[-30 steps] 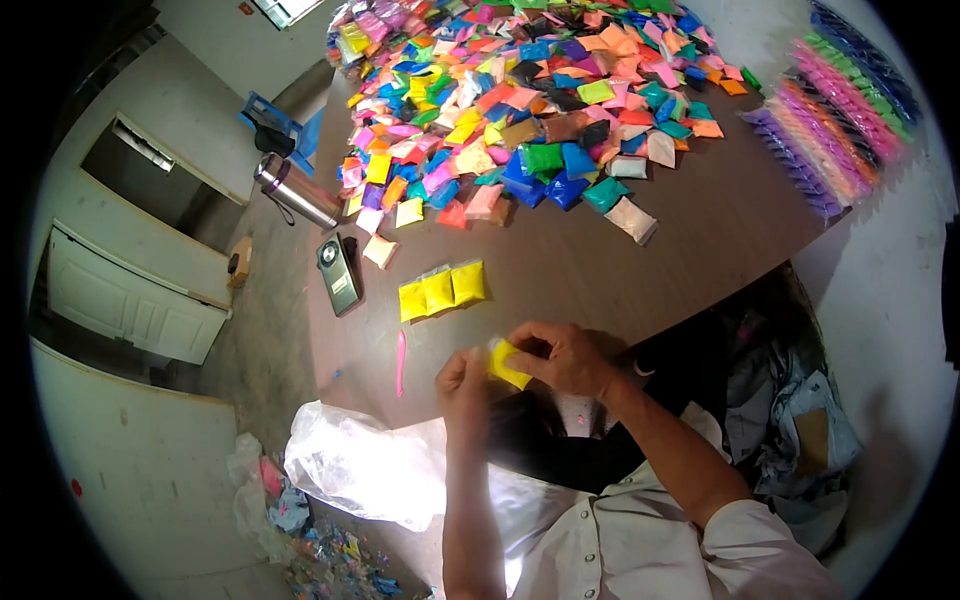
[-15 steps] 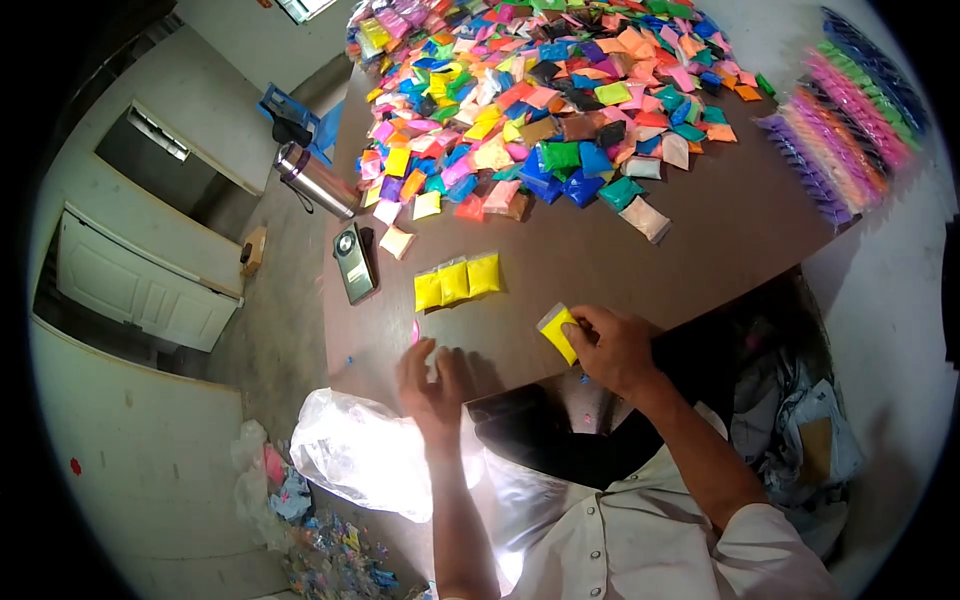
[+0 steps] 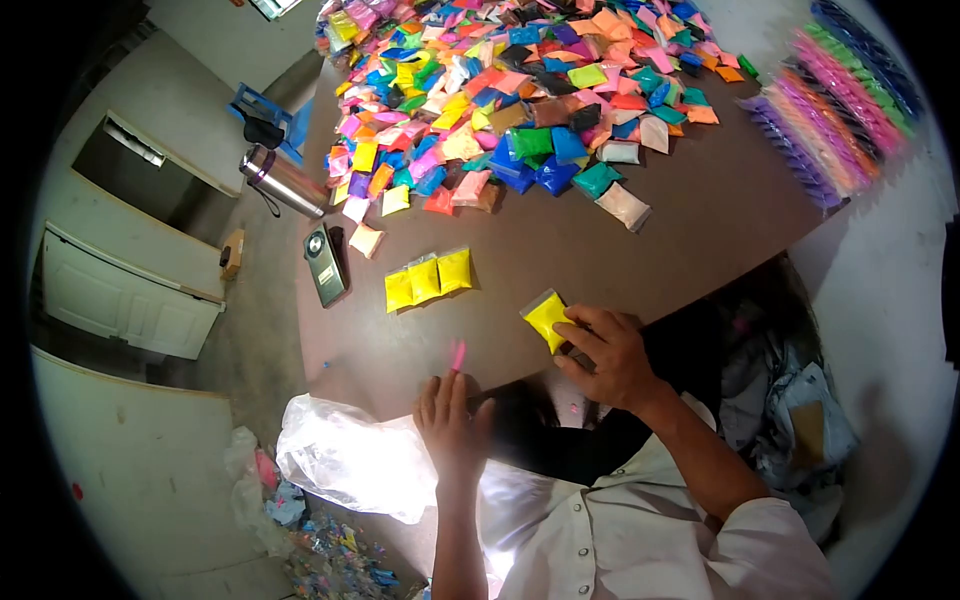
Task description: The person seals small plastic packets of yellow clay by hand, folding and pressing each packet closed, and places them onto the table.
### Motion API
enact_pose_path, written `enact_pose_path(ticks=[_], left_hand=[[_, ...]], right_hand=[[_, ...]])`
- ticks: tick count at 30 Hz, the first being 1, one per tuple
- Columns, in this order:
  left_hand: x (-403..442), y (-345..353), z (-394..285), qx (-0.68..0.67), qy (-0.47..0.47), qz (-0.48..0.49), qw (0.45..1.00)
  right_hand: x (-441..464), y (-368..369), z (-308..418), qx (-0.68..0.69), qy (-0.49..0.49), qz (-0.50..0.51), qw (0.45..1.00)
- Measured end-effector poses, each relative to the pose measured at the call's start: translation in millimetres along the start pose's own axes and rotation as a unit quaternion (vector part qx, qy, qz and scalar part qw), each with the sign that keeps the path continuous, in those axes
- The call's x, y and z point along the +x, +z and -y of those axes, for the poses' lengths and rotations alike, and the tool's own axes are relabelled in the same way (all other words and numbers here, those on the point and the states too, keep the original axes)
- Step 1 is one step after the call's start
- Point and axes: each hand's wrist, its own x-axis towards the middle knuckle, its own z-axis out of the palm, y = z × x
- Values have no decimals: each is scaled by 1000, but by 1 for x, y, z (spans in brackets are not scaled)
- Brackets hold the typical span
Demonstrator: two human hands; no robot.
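Just right of the centre of the frame, a yellow packet (image 3: 545,317) sits slantwise above the near edge of the brown tabletop (image 3: 690,225), its clear strip toward the upper left. The right hand (image 3: 612,355) reaches it from the lower right: the fingers are curved and loosely spread, a fingertip meets the packet's right side, and the thumb stands apart below, with a gap between.

The left hand (image 3: 452,425) is at the lower middle of the frame, by the table's near edge. Its fingers lie close together and slightly bent, the thumb held away from them. Their tips meet the lower end of a slim pink stick (image 3: 458,356), which is blurred; whether they pinch it or merely touch it cannot be told.

Left of centre, three yellow packets (image 3: 426,279) lie side by side in a slanting row, the edges touching or overlapping. Farther left are a phone (image 3: 325,265) and, near it, a peach packet (image 3: 366,240); a metal flask (image 3: 285,182) is above the phone. A wide heap of coloured packets (image 3: 500,105) fills the top middle, and wrapped coloured strips (image 3: 830,115) lie at the upper right. A clear plastic bag (image 3: 345,460) bunches at the lower left, below the table's edge.
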Motion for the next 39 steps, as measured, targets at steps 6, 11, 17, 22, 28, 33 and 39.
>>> enact_pose_path(ticks=[6, 11, 17, 22, 28, 33, 39], left_hand=[[-3, 9, -8, -46, 54, -45, 996], [4, -3, 2, -88, 78, -46, 992], [17, -15, -18, -115, 9, -7, 993], [28, -15, -25, -119, -34, -12, 992], [44, -18, -21, -100, -86, 16, 991], [57, -1, -46, -195, -55, -35, 979], [71, 19, -77, -244, -52, 14, 968]], right_hand=[[-3, 4, -5, -7, -4, 8, 1000], [-4, 3, -6, 4, 1, 15, 1000], [-1, 2, -4, 8, -10, 8, 1000], [3, 2, -6, 7, -17, 6, 1000], [1, 5, -9, 17, -4, 13, 1000], [-6, 8, -16, 26, -45, -18, 998], [-5, 3, -15, 13, -66, -13, 998]])
